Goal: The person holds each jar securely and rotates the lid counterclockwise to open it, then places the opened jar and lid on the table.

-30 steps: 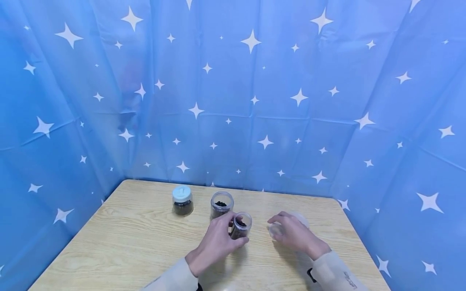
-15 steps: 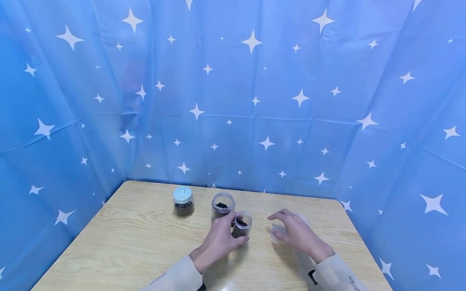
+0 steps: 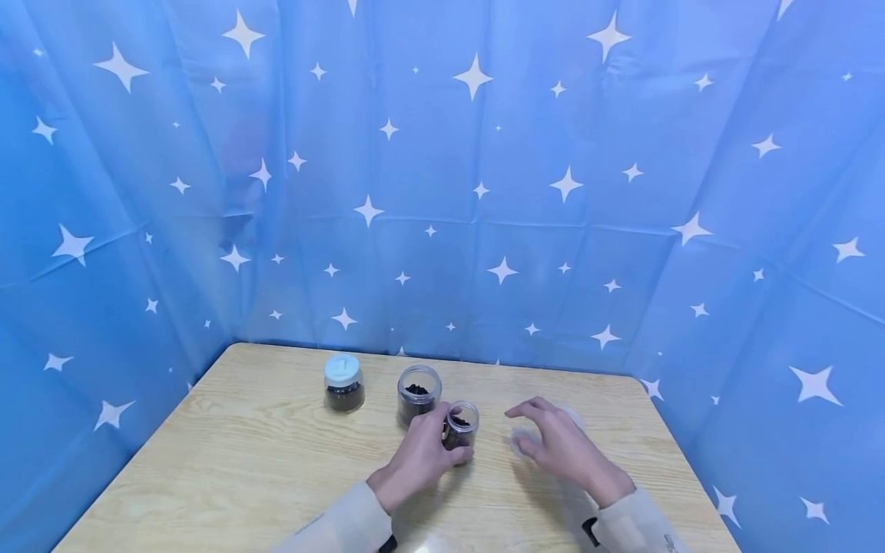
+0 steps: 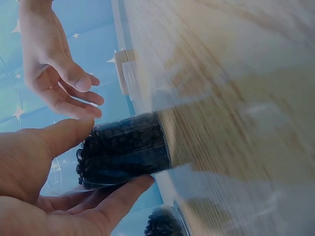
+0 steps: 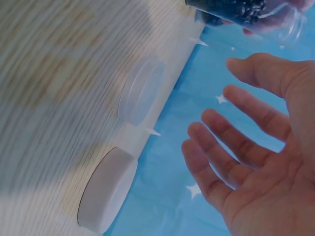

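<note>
My left hand (image 3: 418,455) grips a small lidless clear jar (image 3: 462,438) of dark bean-like pieces, thumb on one side and fingers on the other. In the left wrist view this jar (image 4: 128,147) is packed with glossy black pieces, its base at the wooden tabletop. My right hand (image 3: 563,445) holds nothing; its fingers are spread and relaxed in the right wrist view. Beside it on the table lie a translucent lid (image 5: 141,91) and a thicker white lid (image 5: 108,191), both partly hidden by the hand in the head view.
A wider lidless jar (image 3: 419,399) with dark pieces stands just behind my left hand. Farther left is a jar with a light blue lid (image 3: 343,382), also holding dark contents. A blue star-patterned curtain (image 3: 442,153) hangs along the back and sides of the wooden table (image 3: 207,461).
My right hand's fingers have straightened and come up a little from over the translucent lid. The left hand keeps its grip on the small jar, almost unmoved.
</note>
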Motion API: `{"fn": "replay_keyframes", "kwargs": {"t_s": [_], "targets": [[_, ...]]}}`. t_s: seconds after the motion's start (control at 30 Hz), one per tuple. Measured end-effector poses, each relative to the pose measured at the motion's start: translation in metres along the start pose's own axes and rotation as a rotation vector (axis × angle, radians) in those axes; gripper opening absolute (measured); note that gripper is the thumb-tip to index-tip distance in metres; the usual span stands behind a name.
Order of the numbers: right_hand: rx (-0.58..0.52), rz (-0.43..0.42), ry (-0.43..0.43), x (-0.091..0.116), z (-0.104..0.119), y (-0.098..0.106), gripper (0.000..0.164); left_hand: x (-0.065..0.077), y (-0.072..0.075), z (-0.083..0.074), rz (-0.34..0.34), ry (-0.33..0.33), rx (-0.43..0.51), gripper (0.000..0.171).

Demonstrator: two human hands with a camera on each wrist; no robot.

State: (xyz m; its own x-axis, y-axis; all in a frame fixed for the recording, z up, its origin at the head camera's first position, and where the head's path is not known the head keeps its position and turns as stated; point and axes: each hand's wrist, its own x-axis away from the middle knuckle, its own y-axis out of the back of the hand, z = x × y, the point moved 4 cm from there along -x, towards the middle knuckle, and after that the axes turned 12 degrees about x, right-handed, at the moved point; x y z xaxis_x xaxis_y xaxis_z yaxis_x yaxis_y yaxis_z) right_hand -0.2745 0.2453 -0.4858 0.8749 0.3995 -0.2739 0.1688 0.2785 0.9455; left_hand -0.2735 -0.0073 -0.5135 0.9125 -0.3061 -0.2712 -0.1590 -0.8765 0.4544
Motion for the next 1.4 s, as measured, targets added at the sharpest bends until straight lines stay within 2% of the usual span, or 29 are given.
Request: {"fn": "replay_keyframes", "kwargs": {"t_s": [0.17, 0.47, 0.7, 0.83, 1.0, 1.17, 1.4], "targets": [[0.0, -0.032, 0.014, 0.003, 0.001, 0.003, 0.029, 0.001, -0.002, 0.0, 0.012, 0.027, 0.016, 0.074], [-0.015, -0.028, -0.024, 0.004, 0.0, 0.005, 0.031, 0.011, 0.009, 0.0, 0.046, 0.057, 0.027, 0.079], [-0.025, -0.074, -0.02, 0.007, 0.002, 0.013, 0.034, 0.024, 0.029, -0.004, 0.091, 0.075, 0.022, 0.079], [-0.049, -0.07, -0.041, 0.006, 0.001, 0.019, 0.037, 0.028, 0.045, -0.004, 0.086, 0.082, 0.005, 0.075], [-0.048, -0.077, -0.037, 0.004, 0.002, 0.024, 0.04, 0.028, 0.069, 0.004, 0.006, 0.112, -0.032, 0.062], [-0.049, -0.102, -0.034, 0.003, 0.005, 0.03, 0.04, 0.025, 0.097, 0.016, -0.158, 0.135, -0.031, 0.051], [-0.036, -0.149, -0.007, 0.007, 0.006, 0.04, 0.04, 0.021, 0.135, 0.023, -0.378, 0.068, -0.023, 0.042]]}}
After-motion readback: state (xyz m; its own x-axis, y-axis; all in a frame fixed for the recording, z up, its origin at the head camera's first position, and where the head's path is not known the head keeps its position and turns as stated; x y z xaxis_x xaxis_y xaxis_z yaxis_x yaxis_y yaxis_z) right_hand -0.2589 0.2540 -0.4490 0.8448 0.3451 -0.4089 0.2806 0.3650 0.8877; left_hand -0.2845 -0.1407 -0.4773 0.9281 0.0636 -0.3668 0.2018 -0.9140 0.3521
